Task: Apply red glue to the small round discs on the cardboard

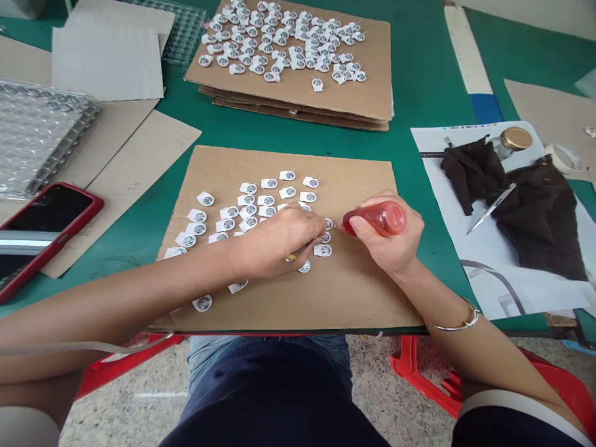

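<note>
Left hand [284, 242]: fingers bent and closely bunched, tips lowered among small white tabs bearing round ringed discs; whether they pinch one cannot be told. Yellow ring [291, 257] on one finger.

Right hand [395, 242]: fingers wrapped firmly round a translucent red squeeze bottle [376, 217], its narrow tip directed towards the left fingertips.

White tab [328, 224]: between the left fingertips and the bottle tip, just beside both; two more tabs directly on the near side. Others in loose rows left of and beyond the left fingers.

Cardboard sheet [367, 292]: under the fingers of both hands, flat on the green surface [426, 99].

Cardboard stack [288, 96]: well beyond the fingers; top sheet crowded with similar tabs.

Smartphone [49, 217]: red case, well left of the left fingers; bubble wrap [35, 136] just beyond it.

Printed sheet [451, 236]: right of the right fingers. On it, dark brown cloth [537, 217], silver tweezers [491, 208] lying across the cloth, and a glass jar with gold-coloured lid [516, 138].

Tape roll [564, 159]: farther right, beside the cloth.

Metal bangle [474, 318]: right wrist, behind the right fingers.
</note>
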A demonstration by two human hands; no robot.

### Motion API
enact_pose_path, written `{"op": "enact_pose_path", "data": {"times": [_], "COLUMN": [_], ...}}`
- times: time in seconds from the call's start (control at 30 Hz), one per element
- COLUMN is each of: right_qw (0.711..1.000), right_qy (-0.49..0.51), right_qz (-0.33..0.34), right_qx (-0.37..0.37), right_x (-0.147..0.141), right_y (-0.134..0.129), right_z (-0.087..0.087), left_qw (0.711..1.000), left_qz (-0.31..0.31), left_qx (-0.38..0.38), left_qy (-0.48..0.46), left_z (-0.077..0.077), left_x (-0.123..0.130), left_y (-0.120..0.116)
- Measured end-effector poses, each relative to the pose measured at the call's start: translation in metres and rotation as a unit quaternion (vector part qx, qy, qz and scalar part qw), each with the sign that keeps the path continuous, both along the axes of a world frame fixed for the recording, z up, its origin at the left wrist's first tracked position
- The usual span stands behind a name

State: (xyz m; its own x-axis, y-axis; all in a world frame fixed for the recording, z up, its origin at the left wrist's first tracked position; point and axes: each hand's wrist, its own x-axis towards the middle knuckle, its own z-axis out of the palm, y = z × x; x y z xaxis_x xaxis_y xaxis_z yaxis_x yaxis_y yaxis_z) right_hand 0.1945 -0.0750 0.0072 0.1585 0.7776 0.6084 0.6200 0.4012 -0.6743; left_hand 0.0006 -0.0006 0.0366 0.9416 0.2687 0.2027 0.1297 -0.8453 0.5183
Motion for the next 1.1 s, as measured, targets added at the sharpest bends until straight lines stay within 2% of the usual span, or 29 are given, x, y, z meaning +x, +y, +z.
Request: {"op": "enact_pose_path", "data": {"times": [0.3,0.8,1.1], "right_qw": [1.0,0.999,0.999], "right_qy": [-0.007,-0.013,-0.002], "right_qz": [-0.014,-0.022,-0.009], "right_qx": [-0.018,-0.035,-0.032], "right_x": [0.003,0.0018,0.001], "right_y": [0.0005,0.0002,-0.0005], "right_z": [-0.0032,-0.001,-0.0012], "left_qw": [1.0,0.999,0.998], "left_qz": [0.012,0.007,0.009], "left_qx": [-0.02,-0.042,-0.056], "left_qy": [0.005,0.009,0.001], "left_z": [-0.0032,0.0008,0.0003], "left_x": [-0.0005,-0.0003,-0.0002], "left_y": [0.002,0.0053,0.0071]}}
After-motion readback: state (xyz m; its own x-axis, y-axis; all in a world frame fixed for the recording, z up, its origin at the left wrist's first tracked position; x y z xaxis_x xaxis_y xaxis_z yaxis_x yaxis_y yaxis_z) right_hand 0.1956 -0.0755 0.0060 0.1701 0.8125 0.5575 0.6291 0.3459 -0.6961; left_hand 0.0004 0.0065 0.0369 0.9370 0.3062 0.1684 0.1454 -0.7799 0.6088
